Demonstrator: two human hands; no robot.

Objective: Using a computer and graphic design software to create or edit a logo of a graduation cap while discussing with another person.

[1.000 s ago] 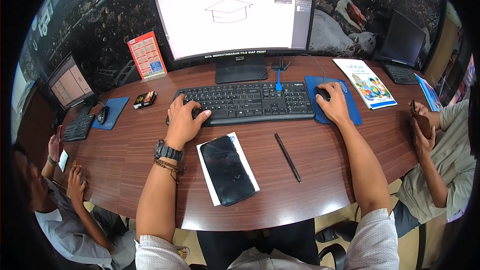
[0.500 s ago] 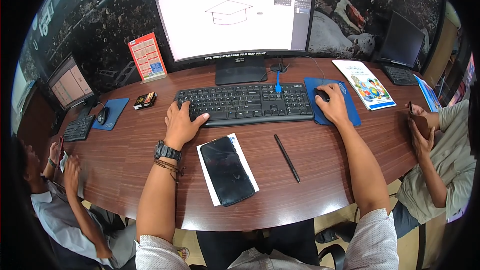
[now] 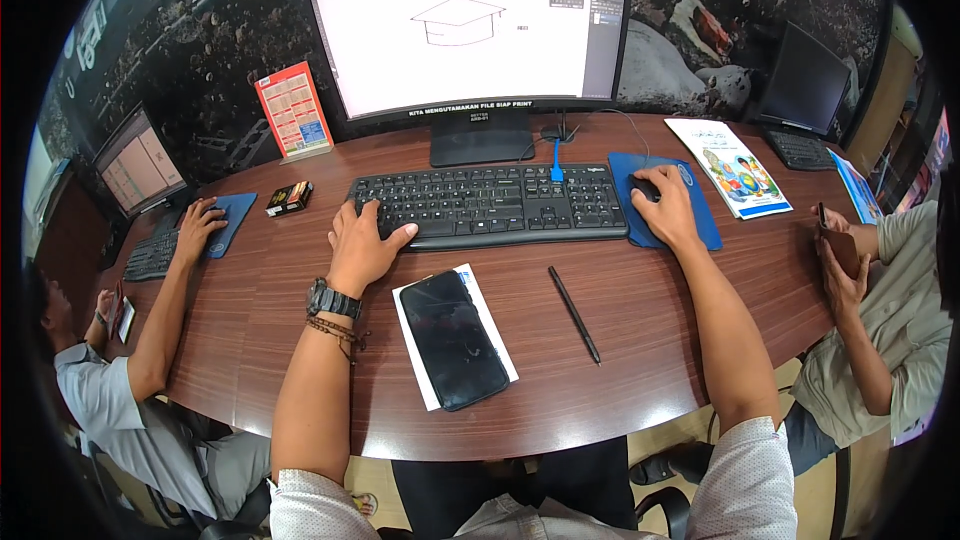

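Observation:
My left hand (image 3: pixel 366 248) rests at the left end of a black keyboard (image 3: pixel 480 202). Its fingers are spread over the keys, the thumb stretched along the front edge. A dark computer mouse (image 3: pixel 643 190) sits under my right hand (image 3: pixel 664 205), with the fingers curved round it on a blue mouse pad (image 3: pixel 705 225). Behind the keyboard, a curved monitor (image 3: pixel 390 65) displays a line drawing of a graduation cap on a white canvas. Between my forearms lie a black smartphone (image 3: pixel 455 340), on top of a white paper (image 3: pixel 432 395), and a black stylus pen (image 3: pixel 574 315).
A red desk calendar (image 3: pixel 293 112) and a small dark box (image 3: pixel 290 199) stand left. An illustrated booklet (image 3: pixel 730 168) lies right. One person (image 3: pixel 150 380) sits left, hand over a mouse pad (image 3: pixel 232 225); another (image 3: pixel 870 310) sits right, holding a brown case. Each side has another monitor.
The person on the left has reached forward, one hand now over the mouse on that side's pad. My hands stay in place on the keyboard and mouse.

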